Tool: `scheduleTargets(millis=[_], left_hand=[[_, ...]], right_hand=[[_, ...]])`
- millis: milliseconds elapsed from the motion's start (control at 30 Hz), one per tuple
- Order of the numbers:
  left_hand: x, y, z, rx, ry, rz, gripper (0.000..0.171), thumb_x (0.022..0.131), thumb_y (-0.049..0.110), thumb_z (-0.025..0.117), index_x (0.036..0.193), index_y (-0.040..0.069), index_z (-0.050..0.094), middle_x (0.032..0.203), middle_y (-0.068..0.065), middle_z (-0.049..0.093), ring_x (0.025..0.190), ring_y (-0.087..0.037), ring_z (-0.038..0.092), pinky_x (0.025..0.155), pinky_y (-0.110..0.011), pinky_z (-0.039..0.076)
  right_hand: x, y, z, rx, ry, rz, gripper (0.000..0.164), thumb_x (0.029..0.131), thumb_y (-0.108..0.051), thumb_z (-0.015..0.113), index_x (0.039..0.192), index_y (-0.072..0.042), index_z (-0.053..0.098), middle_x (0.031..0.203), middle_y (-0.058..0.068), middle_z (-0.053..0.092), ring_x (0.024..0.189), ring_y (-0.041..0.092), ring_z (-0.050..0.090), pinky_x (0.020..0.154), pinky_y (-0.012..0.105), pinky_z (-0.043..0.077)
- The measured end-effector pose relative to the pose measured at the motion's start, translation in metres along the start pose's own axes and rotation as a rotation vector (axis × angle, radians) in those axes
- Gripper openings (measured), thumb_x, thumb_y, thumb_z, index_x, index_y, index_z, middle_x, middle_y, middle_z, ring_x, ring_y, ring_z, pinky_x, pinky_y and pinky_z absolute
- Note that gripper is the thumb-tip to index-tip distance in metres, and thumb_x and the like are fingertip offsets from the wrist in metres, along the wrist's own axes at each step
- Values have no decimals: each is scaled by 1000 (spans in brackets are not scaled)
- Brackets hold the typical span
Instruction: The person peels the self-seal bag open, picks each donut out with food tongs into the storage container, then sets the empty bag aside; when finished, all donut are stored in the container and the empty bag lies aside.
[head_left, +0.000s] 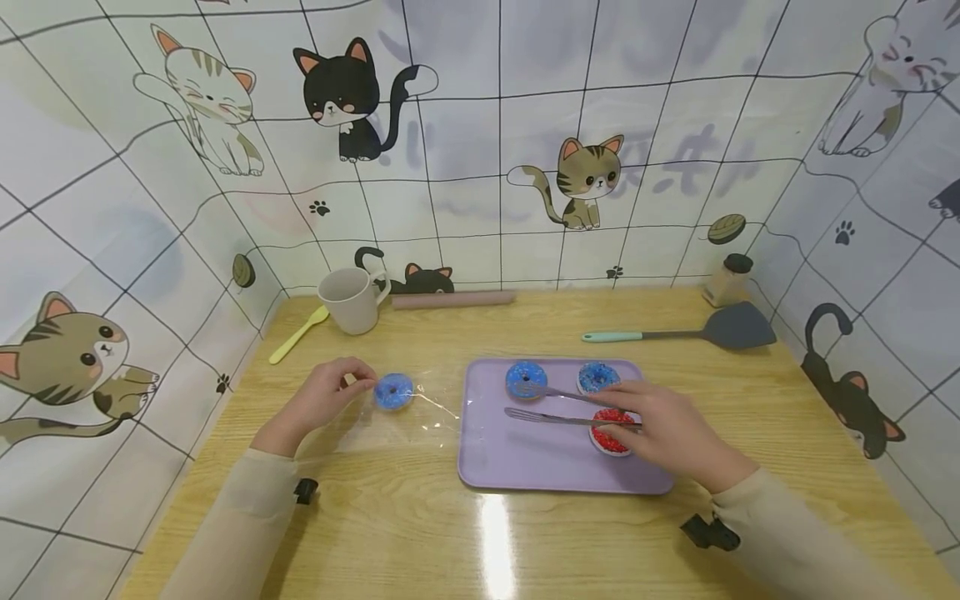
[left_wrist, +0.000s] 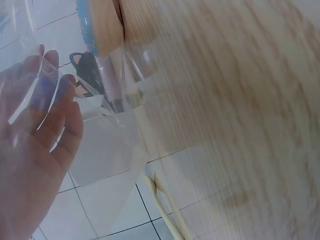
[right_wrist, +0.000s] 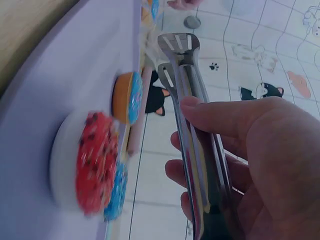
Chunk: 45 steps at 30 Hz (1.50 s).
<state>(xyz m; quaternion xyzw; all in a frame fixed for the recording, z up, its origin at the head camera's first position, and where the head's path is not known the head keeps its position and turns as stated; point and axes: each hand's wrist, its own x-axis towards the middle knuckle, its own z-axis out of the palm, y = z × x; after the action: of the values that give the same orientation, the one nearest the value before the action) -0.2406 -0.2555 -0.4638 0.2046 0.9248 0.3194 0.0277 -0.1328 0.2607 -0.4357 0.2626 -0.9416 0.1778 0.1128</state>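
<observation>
My right hand [head_left: 667, 425] grips metal tongs [right_wrist: 192, 125], which have slotted tips. In the head view the tongs' arms are spread and reach left over the lilac tray [head_left: 517, 467]. On that tray sit a blue donut [head_left: 527, 380], a second blue donut [head_left: 597, 377] with darker sprinkles, and a red donut [head_left: 609, 439], partly covered by the tongs and hand. Left of the tray, my left hand [head_left: 330, 396] pinches a clear plastic bag [head_left: 420, 429] by its left side. Another blue donut [head_left: 393, 391] is at the bag, right beside the fingertips. Film overlaps the hand in the left wrist view.
Toward the back left stand a grey mug [head_left: 352, 304] and a yellow spatula [head_left: 298, 335]. A pinkish rolling pin [head_left: 453, 300] lies along the wall. At the back right are a turner [head_left: 738, 325] with a mint handle and a black-capped jar [head_left: 727, 282]. Tiled, cat-printed walls surround the table.
</observation>
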Motion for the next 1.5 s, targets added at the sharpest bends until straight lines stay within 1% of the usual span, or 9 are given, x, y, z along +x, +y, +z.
scheduleTargets(millis=[67, 167, 267, 433, 667, 900, 1067, 1267, 1500], left_hand=[[0, 1, -1, -5, 5, 6, 8, 101, 21, 69, 105, 16, 74, 106, 1, 74, 95, -15, 62, 80, -30, 49], [0, 1, -2, 2, 14, 14, 8, 100, 20, 69, 104, 15, 75, 105, 2, 74, 95, -15, 62, 79, -30, 49], [0, 2, -2, 7, 19, 18, 8, 100, 20, 70, 104, 15, 75, 104, 2, 74, 94, -15, 62, 78, -29, 49], [0, 3, -3, 9, 21, 13, 6, 100, 19, 70, 103, 16, 74, 104, 1, 74, 94, -15, 62, 78, -29, 49], [-1, 5, -2, -5, 11, 8, 7, 100, 18, 69, 104, 14, 74, 104, 1, 74, 95, -16, 62, 80, -30, 49], [-2, 6, -1, -17, 8, 7, 8, 100, 18, 69, 105, 13, 74, 105, 1, 73, 95, -16, 62, 80, -30, 50], [-2, 7, -2, -13, 5, 5, 9, 101, 18, 68, 105, 12, 74, 105, 0, 73, 96, -17, 62, 80, -31, 50], [1, 6, -3, 4, 11, 15, 10, 100, 18, 70, 104, 12, 75, 105, 0, 74, 96, -17, 62, 81, -32, 50], [1, 7, -1, -13, 14, 36, 10, 100, 18, 70, 103, 10, 75, 103, -1, 74, 95, -17, 62, 79, -30, 50]], right_hand=[[10, -5, 7, 12, 4, -18, 46, 83, -30, 88, 127, -26, 75, 122, 3, 74, 108, 23, 72, 84, 45, 60], [24, -12, 19, 38, -7, -47, 45, 85, -27, 87, 128, -26, 74, 122, 0, 73, 93, 12, 70, 76, 35, 59], [35, -20, 30, 41, -25, -68, 42, 88, -28, 84, 129, -27, 73, 123, -2, 73, 93, 11, 69, 76, 33, 57], [52, -32, 43, 66, -64, -64, 40, 90, -27, 82, 129, -24, 74, 126, 1, 73, 114, 21, 70, 91, 43, 58], [76, -43, 64, 101, -110, -60, 40, 89, -25, 83, 127, -22, 74, 122, -4, 73, 110, 16, 71, 89, 38, 59], [94, -49, 84, 115, -142, -42, 42, 89, -29, 83, 130, -22, 73, 127, 0, 72, 116, 19, 69, 96, 41, 57], [101, -53, 90, 131, -150, -49, 44, 89, -28, 83, 131, -22, 72, 125, -1, 72, 117, 19, 67, 98, 41, 55], [111, -59, 94, 100, -158, -53, 51, 88, -32, 83, 136, -26, 69, 133, 1, 70, 125, 23, 65, 105, 44, 52], [117, -64, 99, 125, -176, -26, 54, 87, -33, 83, 138, -25, 67, 139, 1, 67, 131, 25, 62, 110, 46, 49]])
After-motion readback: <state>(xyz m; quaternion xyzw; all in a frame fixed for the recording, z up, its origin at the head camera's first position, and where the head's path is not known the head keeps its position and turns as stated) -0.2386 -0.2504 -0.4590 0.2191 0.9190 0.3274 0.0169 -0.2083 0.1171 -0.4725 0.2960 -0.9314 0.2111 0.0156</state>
